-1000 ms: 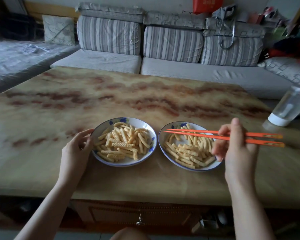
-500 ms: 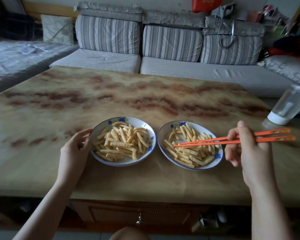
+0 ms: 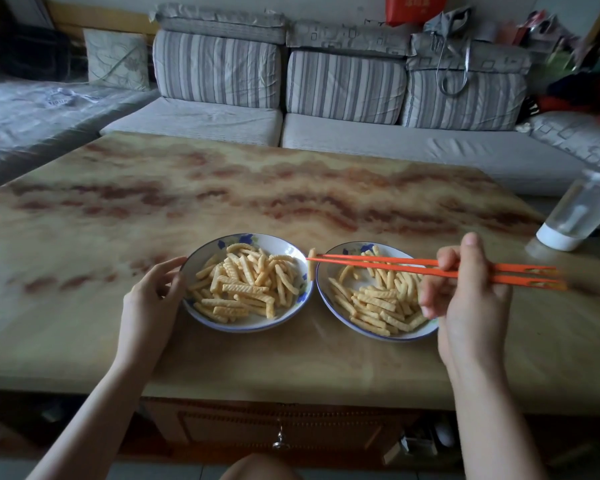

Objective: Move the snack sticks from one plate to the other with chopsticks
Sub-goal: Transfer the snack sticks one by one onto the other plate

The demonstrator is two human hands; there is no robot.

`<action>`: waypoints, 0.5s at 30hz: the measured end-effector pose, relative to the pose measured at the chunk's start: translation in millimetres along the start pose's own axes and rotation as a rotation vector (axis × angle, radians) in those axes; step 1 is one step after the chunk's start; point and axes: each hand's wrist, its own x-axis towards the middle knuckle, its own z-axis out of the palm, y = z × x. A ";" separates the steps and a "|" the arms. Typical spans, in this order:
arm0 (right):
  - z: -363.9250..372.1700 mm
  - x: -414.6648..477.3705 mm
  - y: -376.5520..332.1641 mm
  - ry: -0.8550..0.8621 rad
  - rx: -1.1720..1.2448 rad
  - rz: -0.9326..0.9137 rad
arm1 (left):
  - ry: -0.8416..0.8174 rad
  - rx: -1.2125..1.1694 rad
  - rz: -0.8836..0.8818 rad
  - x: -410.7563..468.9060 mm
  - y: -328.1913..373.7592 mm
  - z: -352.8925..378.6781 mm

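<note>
As the head camera looks down on the work area, the right hand grips a pair of long, slim orange plastic chopsticks towards their rear ends. The thumb lies on top and the fingers curl round the shafts. The chopsticks run nearly level, pointing to the left across the right plate, a shallow round white ceramic dish with a blue rim line.

The two tips are pressed together on one pale yellow, ridged snack stick. This piece hangs upright, clear of both piles, over the spot where the rims of the two dishes almost meet.

The left plate, a matching white dish with blue flower marks on its rim, stands just beside the right plate. Each dish holds a loose heap of the same crinkled snack sticks. The heap in the left plate covers most of the dish. The heap in the right plate lies mainly in its near half.

The left hand holds the left plate at its left rim, with the fingers curved round the edge and the fingertips touching it.

Both dishes stand near the front edge of a glossy table with a beige top veined in reddish brown. A clear plastic bottle with a white cap lies tilted at the far right of the table. A grey striped fabric sofa stands behind it.
</note>
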 end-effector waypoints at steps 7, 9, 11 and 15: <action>27.6 -18.1 18.8 -0.230 -0.046 0.066 | -0.001 0.001 0.008 -0.7 0.5 -0.7; 29.4 -19.0 21.3 -0.266 -0.068 0.045 | -0.001 0.007 0.011 0.1 -0.4 -0.5; 24.9 -15.6 18.9 -0.241 -0.064 0.038 | 0.000 -0.002 0.015 0.1 -1.4 -0.2; 2.0 0.7 8.6 -0.134 -0.114 -0.031 | 0.005 -0.020 0.016 0.5 -2.1 0.7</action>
